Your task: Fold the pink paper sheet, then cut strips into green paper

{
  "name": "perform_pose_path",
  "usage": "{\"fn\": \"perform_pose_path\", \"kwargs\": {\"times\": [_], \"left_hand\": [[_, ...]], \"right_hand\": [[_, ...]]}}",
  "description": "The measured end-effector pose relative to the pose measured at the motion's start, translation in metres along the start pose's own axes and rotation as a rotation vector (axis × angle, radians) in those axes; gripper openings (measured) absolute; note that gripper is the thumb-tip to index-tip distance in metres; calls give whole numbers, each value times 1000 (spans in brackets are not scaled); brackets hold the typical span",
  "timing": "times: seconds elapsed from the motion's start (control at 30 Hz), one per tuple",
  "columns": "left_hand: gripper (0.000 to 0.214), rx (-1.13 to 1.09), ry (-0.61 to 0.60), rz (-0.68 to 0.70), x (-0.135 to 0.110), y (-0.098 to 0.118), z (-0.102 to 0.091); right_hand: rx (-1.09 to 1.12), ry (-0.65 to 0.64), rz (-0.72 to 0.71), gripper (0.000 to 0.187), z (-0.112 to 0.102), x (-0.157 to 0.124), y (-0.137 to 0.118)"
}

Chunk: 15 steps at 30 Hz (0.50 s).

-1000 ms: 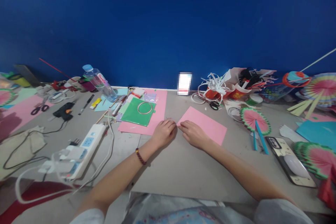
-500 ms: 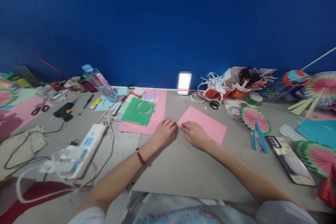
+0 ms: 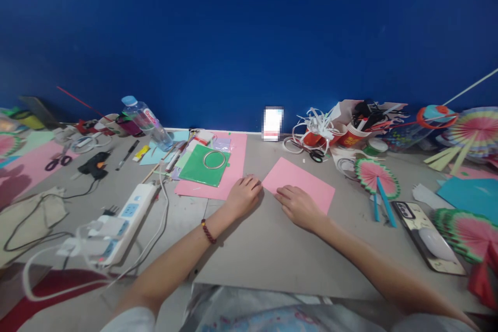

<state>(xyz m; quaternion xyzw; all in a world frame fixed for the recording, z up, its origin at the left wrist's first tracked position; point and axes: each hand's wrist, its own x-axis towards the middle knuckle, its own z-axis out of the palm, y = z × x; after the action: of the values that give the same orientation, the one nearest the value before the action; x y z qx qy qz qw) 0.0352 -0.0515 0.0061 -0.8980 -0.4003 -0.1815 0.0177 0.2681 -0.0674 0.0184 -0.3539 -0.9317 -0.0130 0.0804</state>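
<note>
A pink sheet of paper (image 3: 303, 180) lies slanted on the grey table in front of me. My left hand (image 3: 246, 196) rests palm down at its left corner, fingers stretched out and fingertips touching or very near the corner. My right hand (image 3: 299, 207) lies on the sheet's near edge, its fingers extended over the paper and covering part of that edge. Neither hand is wrapped round anything. Left of my left hand, a green paper packet (image 3: 202, 171) with a silvery-white ring (image 3: 214, 160) on it lies on a larger pink sheet (image 3: 238, 153).
A white power strip (image 3: 132, 218) with cables, a glue gun (image 3: 95, 165) and a tilted water bottle (image 3: 150, 123) are at left. Scissors (image 3: 317, 155) lie near red paper cups (image 3: 350, 136). Pleated watermelon fans (image 3: 376, 175) and a phone (image 3: 412, 218) bearing a mouse (image 3: 434, 244) are at right.
My right hand has slid right along the near edge of the pink sheet, away from the left corner. My left hand has stayed in nearly the same place.
</note>
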Motion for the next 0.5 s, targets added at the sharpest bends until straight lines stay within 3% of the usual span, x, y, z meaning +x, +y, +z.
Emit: {"fn": "perform_pose_path", "kwargs": {"times": [0.5], "left_hand": [[33, 8, -1, 1, -1, -1, 2]], "right_hand": [[-23, 21, 24, 29, -1, -23, 1]]}}
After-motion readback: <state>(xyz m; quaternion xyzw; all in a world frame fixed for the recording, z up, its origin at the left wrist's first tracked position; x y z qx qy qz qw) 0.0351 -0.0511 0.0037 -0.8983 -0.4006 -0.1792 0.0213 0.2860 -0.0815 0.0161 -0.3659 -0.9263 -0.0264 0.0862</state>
